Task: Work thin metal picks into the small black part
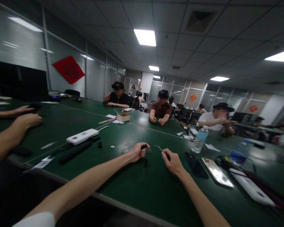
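Observation:
Over the green table (142,195), my left hand (138,153) is closed on a small black piece (144,146). Its kind is too small and blurred to make out. Across a short gap, my right hand (173,161) is closed on a thin metal-tipped tool (159,148). The tool's pale shaft points up and left toward the left hand, and my fingers hide most of its dark handle. Tool and black piece are apart. To the right of my right hand lies a dark phone (196,165), with a light-backed phone (217,171) beyond it.
A water bottle (200,140) stands at the right, near a white power strip (252,186) and cables. Another white strip (82,136) lies left, beside a black bar (75,153). A small box (123,117) sits farther back. Co-workers sit around; one's hands (26,118) are at far left.

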Tool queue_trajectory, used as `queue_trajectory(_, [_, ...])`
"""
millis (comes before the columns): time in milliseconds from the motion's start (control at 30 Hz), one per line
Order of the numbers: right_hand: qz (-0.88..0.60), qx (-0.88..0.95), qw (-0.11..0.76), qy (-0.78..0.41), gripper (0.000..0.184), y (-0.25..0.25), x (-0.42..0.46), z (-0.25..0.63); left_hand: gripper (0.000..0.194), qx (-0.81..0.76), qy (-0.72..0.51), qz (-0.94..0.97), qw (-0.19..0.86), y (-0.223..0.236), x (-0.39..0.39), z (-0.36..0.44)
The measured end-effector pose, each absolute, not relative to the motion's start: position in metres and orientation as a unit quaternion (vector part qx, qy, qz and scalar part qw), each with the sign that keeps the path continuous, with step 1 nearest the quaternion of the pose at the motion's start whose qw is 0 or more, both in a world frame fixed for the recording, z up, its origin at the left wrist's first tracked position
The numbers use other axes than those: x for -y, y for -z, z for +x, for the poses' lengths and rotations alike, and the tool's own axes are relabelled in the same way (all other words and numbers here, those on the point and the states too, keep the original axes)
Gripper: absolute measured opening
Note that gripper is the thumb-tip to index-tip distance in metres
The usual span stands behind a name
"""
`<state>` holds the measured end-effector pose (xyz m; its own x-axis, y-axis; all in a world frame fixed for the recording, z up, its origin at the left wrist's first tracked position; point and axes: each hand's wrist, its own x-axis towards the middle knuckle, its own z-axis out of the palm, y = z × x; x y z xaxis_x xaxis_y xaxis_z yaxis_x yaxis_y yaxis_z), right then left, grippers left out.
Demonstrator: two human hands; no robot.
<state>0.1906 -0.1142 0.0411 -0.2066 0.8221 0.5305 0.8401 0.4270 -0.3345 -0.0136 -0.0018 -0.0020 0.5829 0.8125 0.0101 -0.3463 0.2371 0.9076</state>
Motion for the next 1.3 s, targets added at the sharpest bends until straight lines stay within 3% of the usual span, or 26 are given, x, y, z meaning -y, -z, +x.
queue_trajectory(233, [-0.536,0.743,0.4,-0.033,0.029,-0.041,0.116,0.184,0.02,-0.249,-0.39,0.474,0.749,0.001,0.003,-0.013])
queue_trajectory(500, [-0.436,0.851,0.245,-0.161,0.026,-0.032,0.126,0.148,0.023,-0.252,-0.394,0.478,0.744,0.003,0.003,-0.012])
queue_trajectory(700, [-0.427,0.861,0.227,-0.16,0.016,-0.031,0.127,0.145,0.023,-0.24,-0.395,0.484,0.743,0.007,0.0,-0.011])
queue_trajectory(1067, [-0.478,0.833,0.242,-0.139,0.026,-0.037,0.126,0.159,0.022,-0.255,-0.397,0.492,0.731,-0.003,0.012,-0.012])
queue_trajectory(1300, [-0.489,0.827,0.253,-0.112,0.017,-0.033,0.122,0.16,0.023,-0.246,-0.391,0.504,0.73,-0.001,0.011,-0.013])
